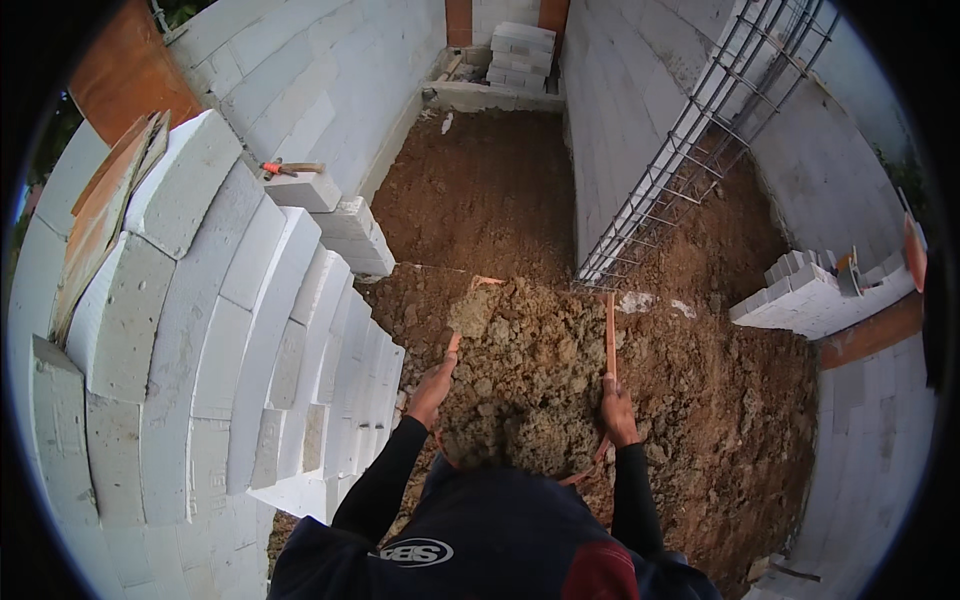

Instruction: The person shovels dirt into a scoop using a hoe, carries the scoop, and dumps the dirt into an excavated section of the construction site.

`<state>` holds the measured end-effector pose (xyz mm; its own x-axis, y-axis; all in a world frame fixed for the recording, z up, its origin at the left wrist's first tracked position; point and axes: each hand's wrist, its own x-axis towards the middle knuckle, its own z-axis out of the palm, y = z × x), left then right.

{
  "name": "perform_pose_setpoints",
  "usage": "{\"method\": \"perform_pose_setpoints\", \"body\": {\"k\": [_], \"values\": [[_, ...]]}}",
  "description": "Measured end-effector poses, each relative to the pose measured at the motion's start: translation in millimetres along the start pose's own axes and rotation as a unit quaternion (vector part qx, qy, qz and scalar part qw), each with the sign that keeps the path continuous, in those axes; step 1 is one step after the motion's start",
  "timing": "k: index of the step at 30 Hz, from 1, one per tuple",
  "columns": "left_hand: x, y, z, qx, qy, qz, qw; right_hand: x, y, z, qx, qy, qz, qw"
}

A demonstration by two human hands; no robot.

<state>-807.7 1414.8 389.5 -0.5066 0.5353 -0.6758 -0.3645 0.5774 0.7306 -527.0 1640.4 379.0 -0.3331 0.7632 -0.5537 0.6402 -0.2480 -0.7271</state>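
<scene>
My left hand point(432, 390) is closed on an orange strip along the left side of a big heap of lumpy brown soil point(535, 370). On the heap's right side my right hand point(618, 408) grips a longer orange strip point(611, 335). The strips look like the edges of a container under the soil. Most of it is hidden, so its kind cannot be told. Both forearms, in dark sleeves, reach forward from the lower edge.
Stacked white blocks point(210, 330) rise at my left, with an orange-handled tool point(290, 169) on one block beyond. A steel rebar cage point(690, 150) slants up by a block wall at the right. More blocks point(800, 300) stand far right. Bare brown earth point(480, 180) stretches ahead.
</scene>
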Motion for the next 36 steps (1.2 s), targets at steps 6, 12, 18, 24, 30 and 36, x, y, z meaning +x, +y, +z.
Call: {"method": "perform_pose_setpoints", "body": {"k": [6, 12, 18, 24, 30, 36], "values": [[101.6, 86.8, -0.4, -0.017, -0.014, 0.001, 1.000, 120.4, -49.2, 3.5, 0.012, 0.003, -0.047, 0.999], [171.9, 143.6, -17.6, -0.018, 0.024, -0.035, 0.999, 179.8, -138.0, 7.9, 0.021, -0.013, -0.015, 1.000], [227.7, 216.1, -35.8, -0.016, 0.040, -0.063, 0.997, 262.5, -204.2, 17.5, -0.034, -0.050, 0.013, 0.998], [309.5, 259.0, -59.9, -0.037, 0.082, -0.074, 0.993, 374.4, -265.7, 45.7, -0.061, -0.106, -0.006, 0.992], [386.8, 297.5, -59.1, -0.112, 0.163, -0.098, 0.975, 486.5, -359.3, 72.4, -0.092, -0.162, -0.074, 0.980], [427.4, 346.2, -68.4, -0.187, 0.217, -0.150, 0.946, 580.4, -421.3, 99.3, -0.107, -0.229, -0.062, 0.965]]}}
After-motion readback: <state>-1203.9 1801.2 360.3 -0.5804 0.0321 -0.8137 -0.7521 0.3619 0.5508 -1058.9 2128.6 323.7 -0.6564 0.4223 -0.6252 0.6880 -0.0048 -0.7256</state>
